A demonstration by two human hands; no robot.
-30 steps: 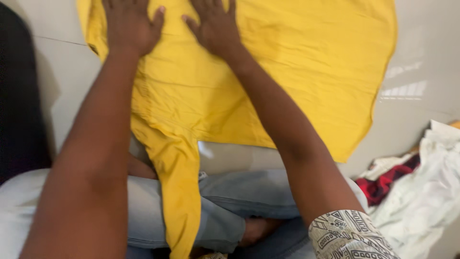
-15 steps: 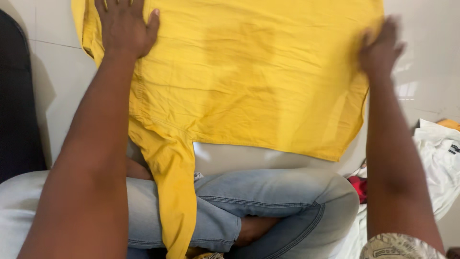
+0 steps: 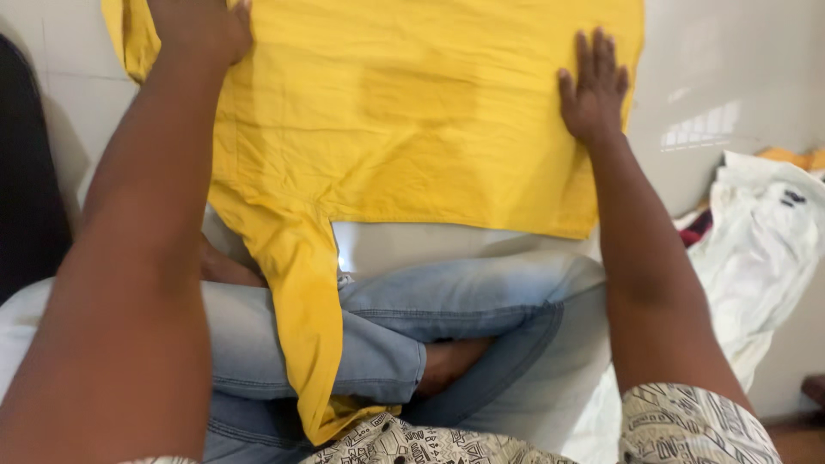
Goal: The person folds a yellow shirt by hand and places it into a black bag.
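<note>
A yellow shirt (image 3: 404,120) lies spread flat on the pale tiled floor (image 3: 730,77) in front of me. My left hand (image 3: 199,27) presses flat on its upper left part, fingers partly cut off by the frame's top edge. My right hand (image 3: 591,86) lies flat with fingers apart on the shirt's right edge. One yellow sleeve (image 3: 301,318) hangs down over my crossed legs in light blue jeans (image 3: 447,318).
A heap of white cloth (image 3: 756,249) with a bit of red and orange fabric lies on the floor at the right. A dark object (image 3: 26,198) stands along the left edge. My bare foot (image 3: 451,361) shows between my legs.
My right hand has slid from the shirt's middle out to its right edge and settled flat there. My left hand stayed pressed near the shirt's upper left.
</note>
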